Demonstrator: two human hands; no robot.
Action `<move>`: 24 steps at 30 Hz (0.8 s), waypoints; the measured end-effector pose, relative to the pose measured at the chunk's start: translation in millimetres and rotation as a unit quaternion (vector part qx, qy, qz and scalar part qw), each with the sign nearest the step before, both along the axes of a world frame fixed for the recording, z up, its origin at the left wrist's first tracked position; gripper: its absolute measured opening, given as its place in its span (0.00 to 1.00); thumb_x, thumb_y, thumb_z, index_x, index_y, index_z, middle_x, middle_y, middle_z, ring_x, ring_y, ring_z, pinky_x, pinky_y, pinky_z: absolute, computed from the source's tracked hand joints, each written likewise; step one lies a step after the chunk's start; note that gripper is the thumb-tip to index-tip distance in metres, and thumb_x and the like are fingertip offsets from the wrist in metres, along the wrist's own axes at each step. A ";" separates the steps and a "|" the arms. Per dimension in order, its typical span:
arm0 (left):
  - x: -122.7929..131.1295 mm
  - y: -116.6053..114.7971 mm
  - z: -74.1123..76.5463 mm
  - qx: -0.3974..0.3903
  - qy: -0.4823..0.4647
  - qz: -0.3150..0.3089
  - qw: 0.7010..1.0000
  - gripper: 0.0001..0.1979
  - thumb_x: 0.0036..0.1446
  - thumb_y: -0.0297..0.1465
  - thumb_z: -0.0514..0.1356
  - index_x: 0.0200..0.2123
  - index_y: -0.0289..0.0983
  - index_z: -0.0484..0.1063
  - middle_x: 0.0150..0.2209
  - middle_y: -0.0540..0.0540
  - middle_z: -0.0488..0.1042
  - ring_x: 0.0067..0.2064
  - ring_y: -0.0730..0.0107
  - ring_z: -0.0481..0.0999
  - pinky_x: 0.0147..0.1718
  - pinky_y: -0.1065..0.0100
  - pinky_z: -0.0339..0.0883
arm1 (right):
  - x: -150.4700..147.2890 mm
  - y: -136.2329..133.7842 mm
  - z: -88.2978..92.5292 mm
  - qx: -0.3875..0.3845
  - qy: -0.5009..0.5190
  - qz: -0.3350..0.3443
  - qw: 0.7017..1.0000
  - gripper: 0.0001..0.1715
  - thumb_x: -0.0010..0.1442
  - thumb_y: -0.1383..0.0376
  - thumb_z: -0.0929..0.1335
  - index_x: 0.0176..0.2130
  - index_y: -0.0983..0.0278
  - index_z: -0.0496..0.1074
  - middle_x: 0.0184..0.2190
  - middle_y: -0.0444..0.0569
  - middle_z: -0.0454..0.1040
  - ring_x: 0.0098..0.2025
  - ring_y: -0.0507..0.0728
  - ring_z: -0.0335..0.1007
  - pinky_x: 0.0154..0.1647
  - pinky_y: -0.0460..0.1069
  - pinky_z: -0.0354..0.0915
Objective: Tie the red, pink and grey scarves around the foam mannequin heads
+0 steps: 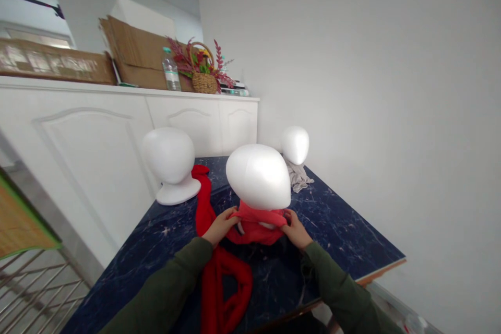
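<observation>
Green sleeves (160, 287) reach over the bench (336, 224); I see left hand (221, 226) and right hand (296, 229) pinching coral cloth (256, 214) below a white head (258, 175).

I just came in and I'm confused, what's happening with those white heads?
Someone's left hand and right hand hold a coral cloth low on the middle white head. A red scarf lies on the dark blue table. The bare head stands beside the scarf, and the far head has grey cloth below it.

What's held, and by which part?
The coral scarf: left hand and right hand pinch its upper fold at opposite sides, beneath the middle white head.
</observation>
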State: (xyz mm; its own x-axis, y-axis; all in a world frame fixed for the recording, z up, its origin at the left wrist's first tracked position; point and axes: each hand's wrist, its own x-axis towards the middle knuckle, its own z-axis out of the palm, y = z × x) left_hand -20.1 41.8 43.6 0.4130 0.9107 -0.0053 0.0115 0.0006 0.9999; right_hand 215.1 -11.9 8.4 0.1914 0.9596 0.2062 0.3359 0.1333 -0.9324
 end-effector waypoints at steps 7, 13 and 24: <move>9.2 -8.9 -10.1 -0.034 -0.130 -0.028 0.990 0.17 0.44 0.30 0.59 0.40 0.35 0.68 0.42 0.45 0.73 0.45 0.61 0.71 0.48 0.59 0.59 | -6.6 -3.7 19.8 -0.065 0.291 0.048 0.953 0.19 0.44 0.63 0.68 0.39 0.65 0.66 0.34 0.47 0.74 0.36 0.55 0.70 0.37 0.49 0.65; 14.7 -9.7 -9.9 -0.012 -0.137 -0.084 0.987 0.16 0.44 0.32 0.60 0.39 0.35 0.71 0.55 0.43 0.62 0.56 0.55 0.59 0.54 0.56 0.52 | 3.1 -20.8 14.5 -0.157 0.436 0.109 0.880 0.16 0.46 0.65 0.69 0.37 0.67 0.67 0.31 0.49 0.75 0.30 0.53 0.72 0.34 0.48 0.67; 16.5 -6.6 -28.6 0.094 -0.016 -0.014 0.995 0.22 0.45 0.34 0.60 0.45 0.35 0.62 0.53 0.36 0.62 0.56 0.59 0.59 0.54 0.57 0.52 | 96.2 5.7 4.4 -0.005 0.340 -0.184 0.922 0.10 0.45 0.65 0.66 0.32 0.63 0.65 0.33 0.48 0.73 0.35 0.55 0.71 0.36 0.49 0.69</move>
